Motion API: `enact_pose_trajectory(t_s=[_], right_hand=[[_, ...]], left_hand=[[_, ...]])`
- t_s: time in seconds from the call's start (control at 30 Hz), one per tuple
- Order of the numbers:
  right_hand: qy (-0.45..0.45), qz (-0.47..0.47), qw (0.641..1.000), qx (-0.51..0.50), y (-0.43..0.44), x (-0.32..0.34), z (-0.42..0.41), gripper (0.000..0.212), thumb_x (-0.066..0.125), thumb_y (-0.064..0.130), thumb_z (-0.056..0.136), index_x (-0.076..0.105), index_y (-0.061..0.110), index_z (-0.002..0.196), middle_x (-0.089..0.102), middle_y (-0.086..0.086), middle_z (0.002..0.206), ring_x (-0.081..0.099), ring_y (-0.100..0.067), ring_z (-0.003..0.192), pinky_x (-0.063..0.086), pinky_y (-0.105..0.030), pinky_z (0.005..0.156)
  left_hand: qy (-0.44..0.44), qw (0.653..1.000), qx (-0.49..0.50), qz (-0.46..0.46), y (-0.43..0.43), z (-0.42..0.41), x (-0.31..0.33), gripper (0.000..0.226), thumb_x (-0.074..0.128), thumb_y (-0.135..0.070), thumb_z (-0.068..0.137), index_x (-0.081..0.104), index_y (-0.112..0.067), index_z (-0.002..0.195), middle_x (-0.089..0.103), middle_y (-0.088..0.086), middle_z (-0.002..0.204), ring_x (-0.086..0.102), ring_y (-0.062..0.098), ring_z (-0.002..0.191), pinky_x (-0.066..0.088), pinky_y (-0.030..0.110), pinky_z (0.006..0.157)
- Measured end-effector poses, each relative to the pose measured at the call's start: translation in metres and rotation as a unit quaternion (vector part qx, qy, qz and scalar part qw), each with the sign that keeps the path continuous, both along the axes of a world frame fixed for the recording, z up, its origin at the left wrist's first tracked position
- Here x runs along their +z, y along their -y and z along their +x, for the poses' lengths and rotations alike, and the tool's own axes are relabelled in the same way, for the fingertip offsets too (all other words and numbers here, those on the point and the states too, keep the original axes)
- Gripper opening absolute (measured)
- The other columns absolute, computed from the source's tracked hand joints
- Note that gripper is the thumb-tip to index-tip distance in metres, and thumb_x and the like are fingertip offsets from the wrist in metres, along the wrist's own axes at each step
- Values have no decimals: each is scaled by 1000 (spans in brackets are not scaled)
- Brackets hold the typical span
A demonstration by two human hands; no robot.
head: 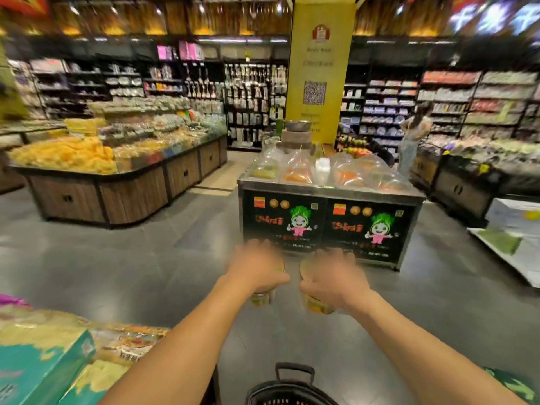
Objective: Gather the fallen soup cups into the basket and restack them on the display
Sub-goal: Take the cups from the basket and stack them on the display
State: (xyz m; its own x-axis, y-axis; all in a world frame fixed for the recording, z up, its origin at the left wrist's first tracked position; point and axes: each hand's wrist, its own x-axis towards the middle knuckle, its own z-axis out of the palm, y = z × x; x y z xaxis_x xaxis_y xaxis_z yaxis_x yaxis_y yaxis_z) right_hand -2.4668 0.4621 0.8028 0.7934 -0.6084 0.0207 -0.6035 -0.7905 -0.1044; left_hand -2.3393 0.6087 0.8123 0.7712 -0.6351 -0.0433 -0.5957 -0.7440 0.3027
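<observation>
The left grip [257, 267] is curled down over the top of the first soup cup [262, 298], thumb wrapped round its side, so only the yellowish lower part of the cup shows beneath the palm. The right grip [333, 276] closes in the same manner on the second soup cup [315, 306]. Its tan lid peeks out by the thumb and its orange-and-yellow body hangs below the hand. Motion blur smears the fingertips of both, so how far they wrap cannot be told. The two cups are side by side, near each other but apart, held in the air ahead of the basket [287, 390] and over the grey floor [131, 273], neither one inside it. The basket, dark with a raised handle, shows at the bottom edge between the two bare forearms. Left of the basket lies a heap of teal and yellow packets [43, 361]. Straight beyond the basket, past the cups, stands a steel-topped desk [327, 191] with black front panels showing a green-haired cartoon figure, and bagged orange and green goods on top. Farther beyond the basket rises a yellow pillar [320, 68]. Beyond the basket to the left is a wooden island [96, 197] piled with yellow goods. Beyond it to the right a person [413, 138] stands before stocked shelves [467, 97].
</observation>
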Motion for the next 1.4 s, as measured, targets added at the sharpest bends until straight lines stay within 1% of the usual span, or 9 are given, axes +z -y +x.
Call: enact_pose_trajectory(t_s=[0.13, 0.33, 0.43, 0.6, 0.9, 1.03, 1.13, 1.27, 1.4], right_hand=[[26, -19, 999, 43, 1, 32, 8, 99, 57, 79, 79, 27, 28, 158, 34, -12, 156, 33, -38, 142, 47, -51, 104], [50, -24, 990, 130, -4, 69, 18, 98, 57, 78, 81, 25, 29, 160, 33, -13, 158, 32, -38, 143, 47, -51, 105], [56, -20, 980, 189, -18, 83, 15, 93, 56, 75, 82, 30, 27, 157, 37, -13, 153, 35, -38, 139, 46, -49, 103], [42, -4, 959, 280, -63, 89, 12, 93, 54, 77, 80, 32, 29, 156, 40, -12, 149, 37, -37, 136, 47, -47, 102], [48, 24, 892, 448, -208, 98, -14, 89, 53, 73, 80, 35, 26, 153, 41, -14, 144, 38, -40, 134, 45, -49, 101], [52, 22, 860, 507, -288, 104, -31, 86, 54, 72, 83, 36, 25, 153, 41, -14, 144, 36, -40, 136, 43, -50, 104], [57, 17, 839, 541, -351, 107, -45, 87, 54, 74, 83, 36, 25, 153, 42, -14, 143, 36, -40, 136, 42, -50, 106], [62, 20, 814, 577, -439, 108, -71, 94, 54, 72, 82, 27, 27, 160, 38, -14, 153, 32, -41, 143, 37, -50, 112], [56, 24, 795, 603, -517, 98, -88, 97, 49, 76, 78, 30, 26, 158, 30, -13, 163, 23, -42, 150, 35, -54, 117]], left_hand=[[16, 999, 33, -9, -12, -4, 32, 103, 64, -69, 76, 20, -28, 160, 30, 1, 156, 27, 35, 139, 43, 57, 108], [12, 994, 105, -16, -38, -27, 71, 100, 64, -67, 79, 23, -26, 160, 28, 3, 161, 22, 40, 146, 39, 57, 112], [2, 988, 155, -12, -59, -44, 86, 102, 64, -66, 78, 22, -26, 162, 24, 4, 164, 17, 43, 149, 35, 60, 114], [13, 970, 243, 11, -107, -86, 103, 103, 63, -68, 81, 21, -23, 163, 26, 7, 163, 20, 44, 148, 34, 54, 114], [49, 923, 379, 46, -242, -177, 120, 106, 65, -69, 79, 25, -18, 162, 31, 15, 162, 31, 38, 148, 27, 50, 120], [47, 897, 436, 44, -312, -222, 129, 102, 67, -69, 76, 31, -22, 160, 32, 14, 161, 33, 41, 144, 33, 51, 117], [34, 880, 472, 39, -370, -254, 129, 98, 67, -63, 84, 26, -19, 161, 30, 11, 162, 29, 39, 146, 31, 49, 116], [11, 854, 517, 63, -458, -284, 121, 109, 61, -77, 79, 19, -24, 163, 27, 14, 163, 26, 44, 148, 26, 57, 120], [0, 837, 544, 58, -528, -315, 114, 111, 60, -80, 78, 20, -22, 163, 21, 11, 166, 19, 46, 150, 26, 57, 120]])
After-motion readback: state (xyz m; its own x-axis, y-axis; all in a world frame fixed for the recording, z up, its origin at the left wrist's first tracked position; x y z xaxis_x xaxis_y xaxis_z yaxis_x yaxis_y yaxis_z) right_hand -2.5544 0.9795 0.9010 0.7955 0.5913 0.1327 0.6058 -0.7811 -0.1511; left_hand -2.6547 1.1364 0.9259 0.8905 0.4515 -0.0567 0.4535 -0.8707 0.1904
